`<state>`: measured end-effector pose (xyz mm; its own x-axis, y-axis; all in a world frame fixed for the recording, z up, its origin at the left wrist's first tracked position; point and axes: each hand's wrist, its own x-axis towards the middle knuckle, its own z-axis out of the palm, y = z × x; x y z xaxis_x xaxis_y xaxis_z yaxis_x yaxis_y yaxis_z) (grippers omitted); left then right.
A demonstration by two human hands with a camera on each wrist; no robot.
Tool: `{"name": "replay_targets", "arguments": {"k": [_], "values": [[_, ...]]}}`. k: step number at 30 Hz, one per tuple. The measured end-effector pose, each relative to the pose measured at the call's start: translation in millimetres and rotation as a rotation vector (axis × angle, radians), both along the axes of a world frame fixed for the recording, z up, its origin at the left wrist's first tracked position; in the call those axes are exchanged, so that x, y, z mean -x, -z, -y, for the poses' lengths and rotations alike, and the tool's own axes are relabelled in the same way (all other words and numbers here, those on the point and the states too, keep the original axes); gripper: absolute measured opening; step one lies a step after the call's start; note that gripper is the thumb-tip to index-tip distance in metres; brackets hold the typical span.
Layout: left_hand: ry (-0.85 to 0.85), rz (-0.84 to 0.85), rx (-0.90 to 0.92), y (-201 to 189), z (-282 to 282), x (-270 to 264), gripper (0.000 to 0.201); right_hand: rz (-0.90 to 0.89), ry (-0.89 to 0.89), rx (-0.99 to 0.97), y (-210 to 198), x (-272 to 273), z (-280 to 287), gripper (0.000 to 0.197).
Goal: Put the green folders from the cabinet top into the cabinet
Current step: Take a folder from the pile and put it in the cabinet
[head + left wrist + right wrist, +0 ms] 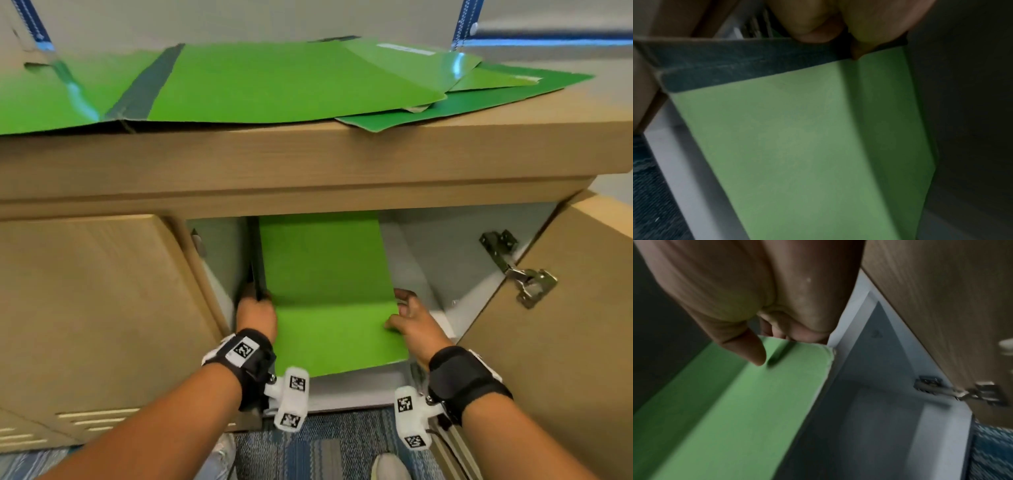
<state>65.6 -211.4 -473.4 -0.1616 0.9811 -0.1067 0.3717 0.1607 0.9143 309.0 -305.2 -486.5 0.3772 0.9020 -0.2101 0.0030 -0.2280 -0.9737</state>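
A green folder (329, 291) with a dark spine reaches into the open cabinet (428, 246), its near end sticking out over the cabinet floor. My left hand (255, 310) grips its left, dark-spined edge (731, 65). My right hand (409, 320) holds the folder (760, 395) at its right edge, thumb on top and fingers underneath. Several more green folders (274, 85) lie spread over the wooden cabinet top (308, 157), some overlapping, one dark green (462, 102) at the right.
The right cabinet door (565, 325) stands swung open with a metal hinge (520, 270) showing. The left door (96, 308) is closed. Blue patterned carpet (325, 448) lies below, with my shoes at the bottom edge. A grey wall rises behind the cabinet.
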Motion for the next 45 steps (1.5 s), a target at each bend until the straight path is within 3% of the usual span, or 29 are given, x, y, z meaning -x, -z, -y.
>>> {"name": "replay_targets", "arguments": {"k": [4, 8, 12, 15, 17, 21, 26, 29, 31, 37, 42, 45], "values": [[0.063, -0.07, -0.038, -5.8, -17.7, -9.6, 0.055, 0.106, 0.004, -0.042, 8.3, 3.1, -20.2, 0.059], [0.094, -0.313, -0.008, -5.3, -25.4, -16.2, 0.069, 0.097, 0.04, -0.006, 15.2, 2.5, -38.0, 0.059], [0.176, -0.383, -0.01, -1.4, -26.2, -18.0, 0.07, 0.268, 0.12, 0.099, 18.8, -1.6, -57.4, 0.03], [0.209, -0.398, 0.01, 3.3, -29.6, -14.8, 0.072, 0.37, 0.118, 0.17, 22.5, -4.4, -71.8, 0.041], [0.262, -0.531, -0.004, 6.6, -31.6, -15.3, 0.077, 0.421, 0.104, 0.197, 27.0, -4.4, -81.1, 0.051], [0.521, -0.865, -0.145, 7.9, -25.9, -19.7, 0.085, 0.493, 0.083, 0.242, 27.0, 3.9, -94.5, 0.041], [0.813, -1.004, -0.044, 8.7, -7.4, -21.9, 0.105, 0.479, 0.06, 0.283, 24.1, 17.2, -104.7, 0.022], [0.889, -1.104, -0.023, 11.8, -3.7, -18.8, 0.105, 0.518, 0.032, 0.328, 29.3, 20.2, -108.0, 0.048], [0.905, -1.13, -0.035, 11.6, -4.5, -14.8, 0.097, 0.574, -0.008, 0.353, 27.7, 23.7, -107.8, 0.058], [0.881, -1.005, 0.023, 12.6, -9.3, -7.6, 0.09, 0.74, -0.025, 0.43, 22.3, 32.9, -98.4, 0.054], [0.861, -1.018, 0.029, 6.6, -1.8, -8.9, 0.094, 0.733, -0.032, 0.438, 9.5, 39.4, -92.9, 0.056], [0.821, -0.954, -0.054, -5.9, 9.8, -11.6, 0.092, 0.695, 0.036, 0.31, -13.6, 47.7, -83.6, 0.054]]}}
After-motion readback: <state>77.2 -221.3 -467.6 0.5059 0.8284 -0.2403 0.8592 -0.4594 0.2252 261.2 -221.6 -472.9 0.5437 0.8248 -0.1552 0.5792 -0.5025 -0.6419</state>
